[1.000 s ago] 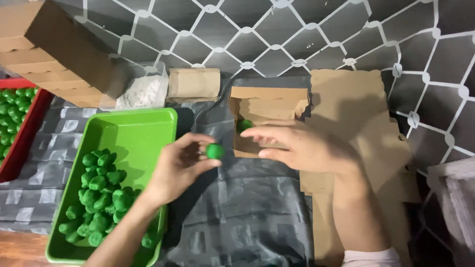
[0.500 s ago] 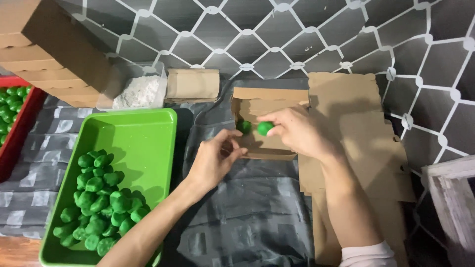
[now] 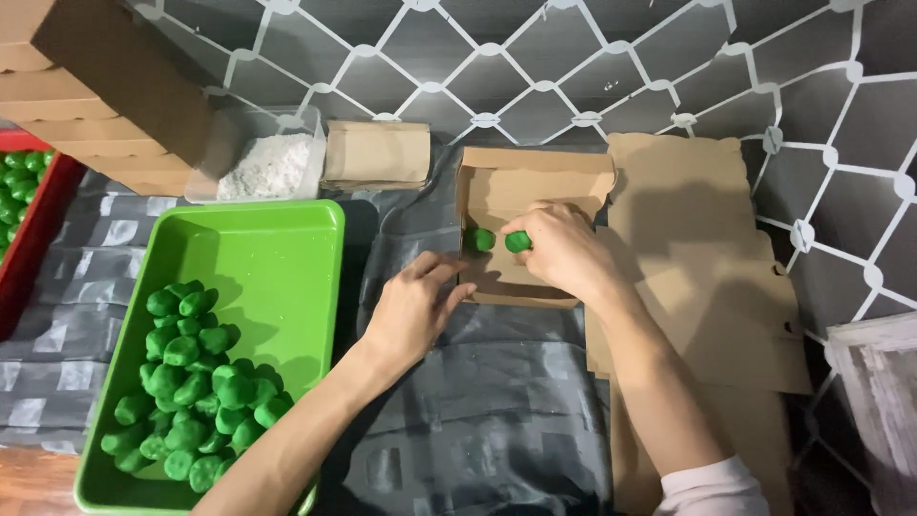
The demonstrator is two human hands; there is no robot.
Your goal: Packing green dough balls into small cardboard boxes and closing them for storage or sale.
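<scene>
My right hand (image 3: 564, 250) reaches into a small open cardboard box (image 3: 535, 182) and pinches a green ball (image 3: 518, 242) next to another green ball (image 3: 480, 239) lying in the box. My left hand (image 3: 413, 308) rests empty, fingers spread, on the dark cloth, its fingertips touching the box's near left corner. To the left stands a green tray (image 3: 277, 258) with a heap of several green balls (image 3: 191, 377) in its near half.
Flat cardboard sheets (image 3: 697, 258) lie right of the box. A folded cardboard piece (image 3: 375, 155), a clear tub of white powder (image 3: 266, 164) and stacked cardboard boxes (image 3: 95, 86) sit at the back left. A red tray (image 3: 38, 215) with green balls is at the far left.
My left hand passed a green ball to my right hand, which carried it into the box beside the first ball. My left hand moved up to the box's corner.
</scene>
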